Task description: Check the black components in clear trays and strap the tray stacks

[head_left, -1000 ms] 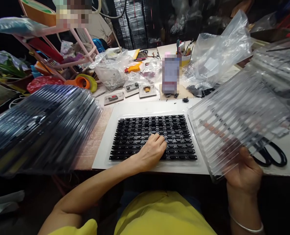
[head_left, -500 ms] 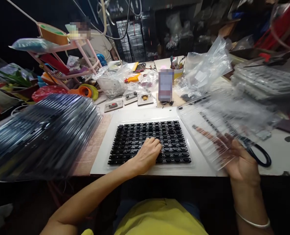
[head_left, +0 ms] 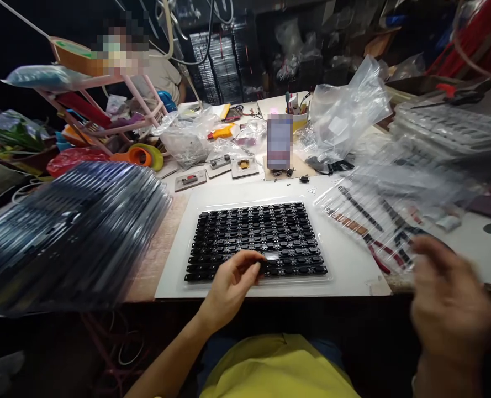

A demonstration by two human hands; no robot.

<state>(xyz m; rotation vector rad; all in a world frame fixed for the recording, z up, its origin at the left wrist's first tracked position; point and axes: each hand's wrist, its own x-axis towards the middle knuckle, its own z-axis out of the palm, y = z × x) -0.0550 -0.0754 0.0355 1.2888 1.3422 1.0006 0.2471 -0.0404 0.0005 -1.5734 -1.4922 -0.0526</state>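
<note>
Fingertips of left hand (head_left: 232, 282) pinch one black part (head_left: 263, 267) from tray (head_left: 257, 241); lift straight. Right hand (head_left: 450, 309) blurred, grip unclear.

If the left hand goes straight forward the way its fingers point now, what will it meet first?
The left hand points up and right, its fingertips at the near rows of the tray of black parts. Going on, it would probably meet those black parts first; depth is hard to judge.

no readable text or labels
</note>
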